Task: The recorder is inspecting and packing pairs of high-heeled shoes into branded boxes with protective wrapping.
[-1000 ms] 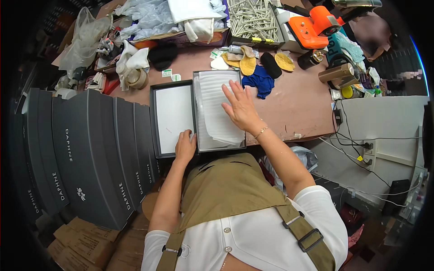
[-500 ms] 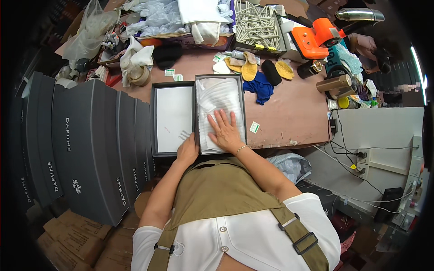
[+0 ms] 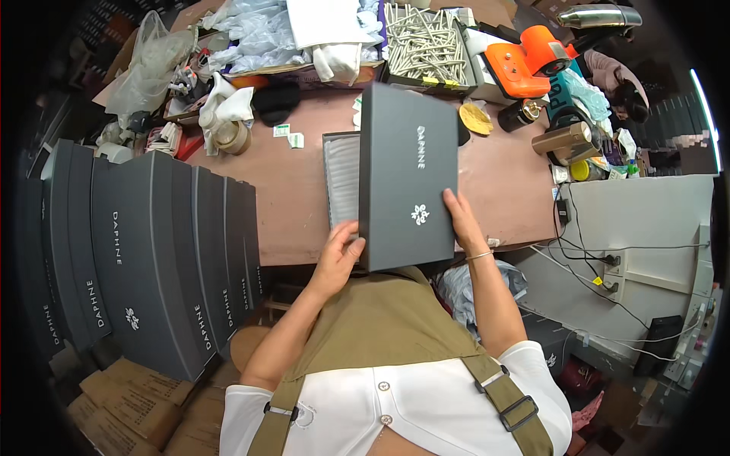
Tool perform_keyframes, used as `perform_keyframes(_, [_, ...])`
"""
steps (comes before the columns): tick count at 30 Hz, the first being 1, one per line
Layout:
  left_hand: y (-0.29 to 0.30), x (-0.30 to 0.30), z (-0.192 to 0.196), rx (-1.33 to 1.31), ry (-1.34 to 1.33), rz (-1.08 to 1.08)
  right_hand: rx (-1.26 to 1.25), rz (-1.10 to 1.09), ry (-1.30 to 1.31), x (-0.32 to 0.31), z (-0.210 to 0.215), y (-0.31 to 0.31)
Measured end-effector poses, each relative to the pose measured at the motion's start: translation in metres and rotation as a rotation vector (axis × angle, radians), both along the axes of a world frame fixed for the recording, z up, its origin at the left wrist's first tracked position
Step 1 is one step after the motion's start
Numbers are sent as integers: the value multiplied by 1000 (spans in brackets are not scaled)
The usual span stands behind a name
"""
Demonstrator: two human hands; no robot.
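Note:
A dark grey shoe box (image 3: 328,178) lies at the table's front edge with white wrapping paper (image 3: 345,178) inside. Its dark grey lid (image 3: 407,152), printed on the outside, is held tilted over the right part of the box and hides much of it. My right hand (image 3: 465,224) grips the lid's right edge, some fingers out of sight beneath. My left hand (image 3: 337,258) is closed at the near left corner of the box, thumb by the lid's left edge.
Tall grey shoe boxes (image 3: 152,258) stand stacked at the left. At the back are a box of pale bent sticks (image 3: 426,45), crumpled plastic bags (image 3: 258,34) and an orange tape dispenser (image 3: 517,68). A dark cylinder (image 3: 521,115) and a yellow pad (image 3: 476,118) lie at the right.
The lid, which lay face down left of the box, has been lifted, turned over and carried right above it. My right hand has left the wrapping paper for the lid's right edge.

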State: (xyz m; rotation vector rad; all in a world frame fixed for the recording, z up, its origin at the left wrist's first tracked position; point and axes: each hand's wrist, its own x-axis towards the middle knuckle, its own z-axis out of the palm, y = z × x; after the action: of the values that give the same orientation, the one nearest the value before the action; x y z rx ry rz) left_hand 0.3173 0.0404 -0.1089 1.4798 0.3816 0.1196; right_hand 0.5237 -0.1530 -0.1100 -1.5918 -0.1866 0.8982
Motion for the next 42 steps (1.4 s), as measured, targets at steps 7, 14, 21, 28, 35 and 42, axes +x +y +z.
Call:
perform_keyframes(7, [30,13,-88,105,251,356,-296,35,-510,-33,-57,44])
perform_keyframes(14, [42,29,-112,-233,436,283,-276,-3,-257,-23,-77,41])
perform_keyframes(21, [-84,65,-46,-355,342,129,101,-105,-14,17,-32,-102])
perform_keyframes(28, [-166,123,23,179,5,-400,-611,-160,-142,152,-23,-373])
perform_keyframes(35, [-41,-12,150,1121,-280,513,-548,-121,-1046,108,-7,-168])
perform_keyframes(42, [108,-229,245,1209,539,1011,257,637,-612,-105,68,85])
